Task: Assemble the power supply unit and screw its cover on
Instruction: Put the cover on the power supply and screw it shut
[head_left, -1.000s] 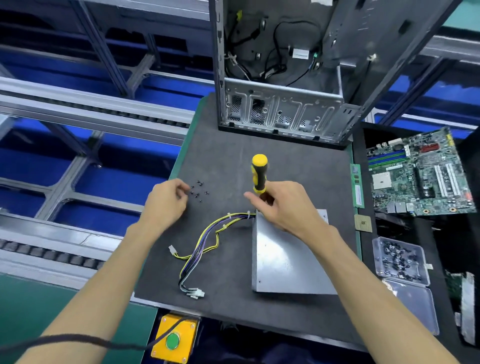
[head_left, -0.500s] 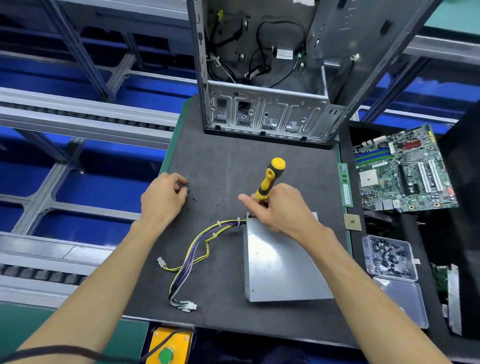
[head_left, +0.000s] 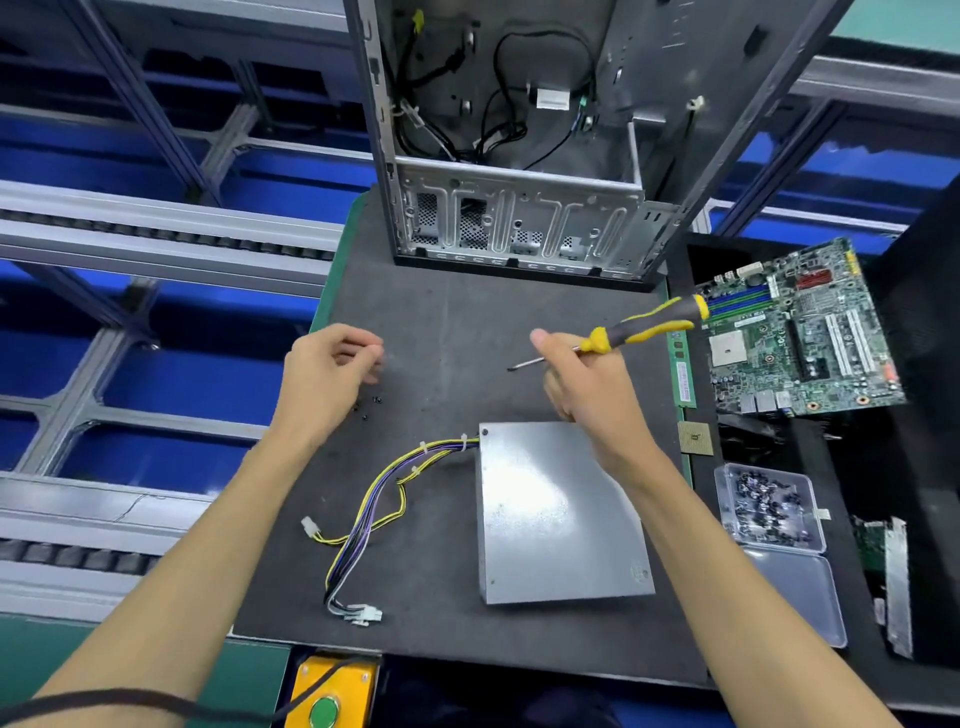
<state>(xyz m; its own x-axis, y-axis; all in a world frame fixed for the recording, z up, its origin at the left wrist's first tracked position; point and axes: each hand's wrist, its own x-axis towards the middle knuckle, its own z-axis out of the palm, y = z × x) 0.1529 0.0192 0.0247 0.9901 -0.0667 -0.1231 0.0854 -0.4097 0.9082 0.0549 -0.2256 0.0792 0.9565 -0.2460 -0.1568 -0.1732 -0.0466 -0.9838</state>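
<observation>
Tabletop (head_left: 457, 322): dark grey mat, green edging along its left side, carrying most of what follows.

Computer case (head_left: 519, 156): open metal tower standing at the far edge of the tabletop, loose black cables visible inside.

Power supply (head_left: 561, 514): grey metal box lying flat on the tabletop, cover side up, right of centre and nearer the person than the hands. 1 screw shows in its far-left corner.

Circuit board (head_left: 800, 327): green, lying to the right of the mat, beside the case.

Cable bundle (head_left: 374, 509): yellow, purple and black wires leaving the power supply's far-left corner, curving toward the near edge and ending in white plugs.

Plastic box (head_left: 769, 506): clear, open, holding many dark screws (its lid lies flat just nearer the person), right of the power supply.

Right hand (head_left: 587, 384): raised above the far edge of the power supply, fingers wrapped around the screwdriver's shaft end.

Left hand (head_left: 327, 374): over the mat left of centre, fingertips drawn together against the thumb; whether it pinches anything cannot be told.

Screwdriver (head_left: 644, 327): yellow-and-black handle pointing up and right, metal tip pointing left, clear of the tabletop.

Loose screws (head_left: 370, 405): a few small black ones on the mat just below the left hand.
</observation>
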